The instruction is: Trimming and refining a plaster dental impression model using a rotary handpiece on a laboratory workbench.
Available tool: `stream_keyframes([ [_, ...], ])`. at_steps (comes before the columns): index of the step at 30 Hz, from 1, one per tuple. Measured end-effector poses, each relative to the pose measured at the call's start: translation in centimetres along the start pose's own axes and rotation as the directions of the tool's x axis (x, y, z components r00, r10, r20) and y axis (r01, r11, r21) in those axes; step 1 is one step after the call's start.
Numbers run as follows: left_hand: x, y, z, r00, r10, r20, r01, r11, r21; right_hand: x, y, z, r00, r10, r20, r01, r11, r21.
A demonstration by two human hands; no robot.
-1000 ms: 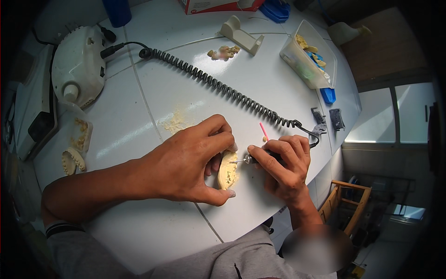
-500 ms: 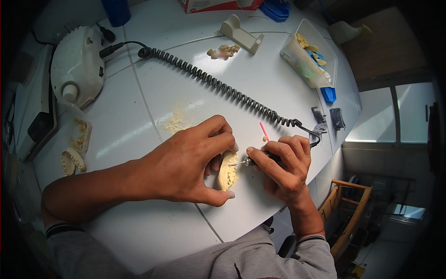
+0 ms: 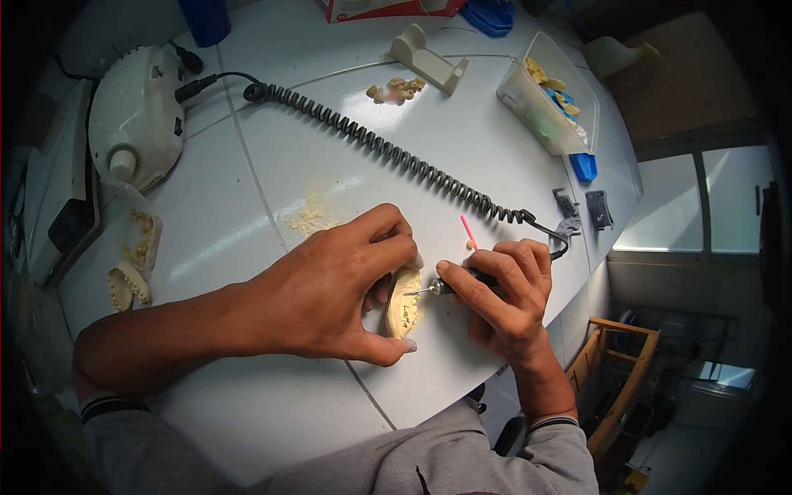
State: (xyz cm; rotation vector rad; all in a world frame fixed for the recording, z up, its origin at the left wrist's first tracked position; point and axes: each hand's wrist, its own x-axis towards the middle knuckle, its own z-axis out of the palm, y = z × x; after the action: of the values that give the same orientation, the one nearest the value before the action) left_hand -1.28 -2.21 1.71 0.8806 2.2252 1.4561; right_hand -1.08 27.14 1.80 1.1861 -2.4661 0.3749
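My left hand [image 3: 351,285] grips a cream dental cast [image 3: 403,312] at its two ends, thumb at the near end and fingers at the far end. Handwriting marks the cast's base, and small tooth shapes line its right edge. In my right hand [image 3: 507,293] is a rotary handpiece [image 3: 441,286], held like a pen. Its thin metal bur points left, and the tip meets the cast's surface near the upper middle. Most of the handpiece's dark body is hidden by my fingers. Beyond that hand lies a pink stick [image 3: 468,229] with a small cream piece at its end.
A coiled black cord [image 3: 379,148] runs across the table to a white control unit [image 3: 136,120]. Cream dust [image 3: 312,216] lies past my left hand. Another dental cast [image 3: 128,286] is at left. A plastic tub [image 3: 540,99] of cast pieces stands far right, near grey parts [image 3: 599,210].
The bur tip has shifted very slightly left on the cast. Both hands otherwise keep their places and their holds.
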Motion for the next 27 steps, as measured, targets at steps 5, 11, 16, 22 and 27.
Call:
stream_keyframes([
  [5,0.03,0.14,-0.11,1.000,-0.018,0.008,0.018,1.000,0.013,0.01,0.01,0.05,1.000,-0.007,-0.004,0.007,1.000,-0.003],
  [11,0.01,-0.02,0.01,1.000,-0.004,-0.001,0.004,0.999,0.041,-0.07,0.03,0.00,1.000,0.001,0.001,-0.001,1.000,-0.004],
  [16,0.03,0.04,-0.13,1.000,-0.003,0.003,0.003,1.000,0.027,-0.16,0.02,0.02,1.000,-0.001,-0.001,0.001,1.000,-0.019],
  [22,0.02,-0.09,0.00,1.000,0.007,-0.002,-0.007,1.000,0.010,-0.18,0.17,0.08,1.000,-0.006,-0.002,0.006,1.000,-0.013],
  [27,0.00,-0.01,-0.06,1.000,0.004,-0.004,-0.004,1.000,0.013,-0.19,0.16,-0.01,1.000,0.012,0.006,-0.012,1.000,-0.024],
])
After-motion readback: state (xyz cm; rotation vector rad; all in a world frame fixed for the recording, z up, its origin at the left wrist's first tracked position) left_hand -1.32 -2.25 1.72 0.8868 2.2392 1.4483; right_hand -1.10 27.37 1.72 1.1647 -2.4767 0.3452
